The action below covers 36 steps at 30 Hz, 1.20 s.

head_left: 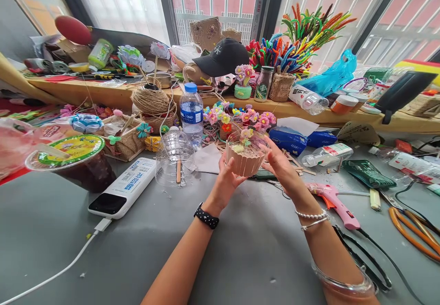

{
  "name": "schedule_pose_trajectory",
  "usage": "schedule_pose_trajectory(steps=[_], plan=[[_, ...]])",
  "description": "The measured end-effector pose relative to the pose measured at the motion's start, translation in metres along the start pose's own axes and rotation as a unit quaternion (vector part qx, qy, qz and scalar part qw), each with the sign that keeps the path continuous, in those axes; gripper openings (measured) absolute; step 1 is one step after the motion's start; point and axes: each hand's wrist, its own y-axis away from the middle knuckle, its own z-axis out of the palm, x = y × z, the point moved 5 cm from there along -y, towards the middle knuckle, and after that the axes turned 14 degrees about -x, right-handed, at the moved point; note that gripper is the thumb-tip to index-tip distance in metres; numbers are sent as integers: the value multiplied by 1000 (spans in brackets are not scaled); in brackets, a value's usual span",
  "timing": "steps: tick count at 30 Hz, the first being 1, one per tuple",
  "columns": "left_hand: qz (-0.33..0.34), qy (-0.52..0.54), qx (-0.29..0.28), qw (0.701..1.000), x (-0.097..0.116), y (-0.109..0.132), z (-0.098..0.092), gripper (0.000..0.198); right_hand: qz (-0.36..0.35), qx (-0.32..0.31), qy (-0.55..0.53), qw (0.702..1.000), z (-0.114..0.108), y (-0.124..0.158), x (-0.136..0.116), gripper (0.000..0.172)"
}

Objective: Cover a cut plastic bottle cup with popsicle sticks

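Between my hands is a small round basket (243, 162) walled with upright wooden craft sticks, with a clear plastic rim rising above them. It is held up over the grey table, tilted slightly. My left hand (226, 183) grips its lower left side, thumb on the sticks and fingers underneath. My right hand (280, 163) curves round its right side, fingers against the plastic rim. Pink and yellow fluffy flowers (263, 121) stand just behind it. Left of the basket lies a cut clear plastic bottle (175, 158) with one craft stick (178, 171) on it.
A pink glue gun (338, 204) and orange-handled scissors (409, 231) lie at right, with cables. A white power bank (125, 188) with a cord and a drink cup (77, 158) stand at left. Behind are a water bottle (191, 115), a twine ball (151, 99) and a crowded wooden ledge (113, 89).
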Motion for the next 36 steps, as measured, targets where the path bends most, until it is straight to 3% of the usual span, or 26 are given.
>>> schedule_pose_trajectory(steps=[12, 16, 19, 21, 25, 32, 36], plan=[[-48, -1, 28, 998, -5, 2, -12, 47, -20, -35, 59, 997, 3, -1, -3, 73], [-21, 1, 22, 1000, -3, 2, -11, 44, -17, -32, 45, 998, 4, -1, -2, 73], [40, -59, 43, 997, 2, 3, -13, 60, 9, -15, 5, 1000, 2, -2, 5, 77], [101, -142, 67, 983, 9, 6, -14, 76, 43, -2, -15, 999, 1, -2, 10, 74], [211, -309, 68, 925, 20, 13, -7, 94, 122, -20, -7, 992, 1, 2, 11, 60], [262, -433, 49, 861, 24, 17, 3, 99, 122, -66, 79, 987, 8, 8, -11, 39], [278, -459, 44, 843, 23, 17, 4, 101, 102, -75, 147, 981, 9, 9, -17, 32]])
